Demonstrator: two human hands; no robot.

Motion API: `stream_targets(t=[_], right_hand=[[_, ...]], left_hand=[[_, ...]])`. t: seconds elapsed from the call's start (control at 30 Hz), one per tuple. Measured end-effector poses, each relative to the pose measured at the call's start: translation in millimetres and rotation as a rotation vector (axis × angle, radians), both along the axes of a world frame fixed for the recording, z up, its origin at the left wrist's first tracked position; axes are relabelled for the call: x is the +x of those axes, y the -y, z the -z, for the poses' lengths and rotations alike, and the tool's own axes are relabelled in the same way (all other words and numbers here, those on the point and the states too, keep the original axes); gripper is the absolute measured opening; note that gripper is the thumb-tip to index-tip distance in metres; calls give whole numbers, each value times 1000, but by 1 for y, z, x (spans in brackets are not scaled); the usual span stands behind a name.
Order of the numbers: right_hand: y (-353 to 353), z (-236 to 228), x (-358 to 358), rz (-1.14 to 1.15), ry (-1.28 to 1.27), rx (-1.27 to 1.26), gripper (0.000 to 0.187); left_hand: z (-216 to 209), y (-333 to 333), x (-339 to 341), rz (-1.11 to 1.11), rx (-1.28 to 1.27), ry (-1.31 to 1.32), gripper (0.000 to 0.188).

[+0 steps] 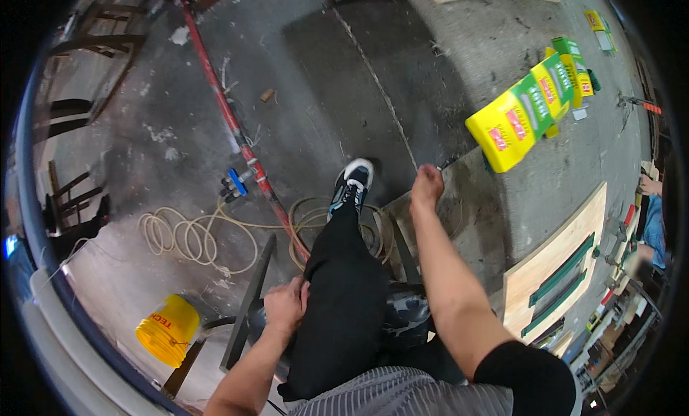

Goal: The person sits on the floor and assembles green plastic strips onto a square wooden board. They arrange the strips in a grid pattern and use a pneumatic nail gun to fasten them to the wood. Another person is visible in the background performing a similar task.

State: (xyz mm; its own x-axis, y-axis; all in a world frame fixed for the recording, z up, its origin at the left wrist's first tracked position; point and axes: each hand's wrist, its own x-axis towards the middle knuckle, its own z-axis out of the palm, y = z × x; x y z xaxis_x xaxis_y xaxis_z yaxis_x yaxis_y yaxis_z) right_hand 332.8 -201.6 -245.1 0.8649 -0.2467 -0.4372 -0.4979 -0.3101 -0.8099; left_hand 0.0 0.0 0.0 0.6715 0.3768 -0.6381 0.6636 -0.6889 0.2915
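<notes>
My left hand (285,302) rests loosely closed against the side of my black-trousered leg (337,294), and nothing shows in it. My right hand (428,186) is raised at the near left edge of the grey worktop (459,201). Its fingers are curled closed. A small pale speck shows at the fingertips, too small to name. Beyond that hand, to the right, stands a long yellow-and-green box (520,118), apart from it. Another yellow-and-green box (572,64) is just behind, partly covered.
A plywood board (520,294) with dark green strips (562,272) lies right. A red pipe (215,86) with a blue valve (237,181) crosses the floor, near a coiled hose (194,237). A yellow bucket (169,330) stands lower left. Another person's hand (650,186) shows far right.
</notes>
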Motion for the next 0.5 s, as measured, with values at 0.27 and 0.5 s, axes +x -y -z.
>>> stream_targets(t=[0.27,0.5], right_hand=[[30,54,98,-18,-118,-729,39],[129,79,157,-127,-115,-1088,44]], left_hand=[[56,6,-81,-403,-84,322,16],[38,-7,-92,-270,-147,337,26]])
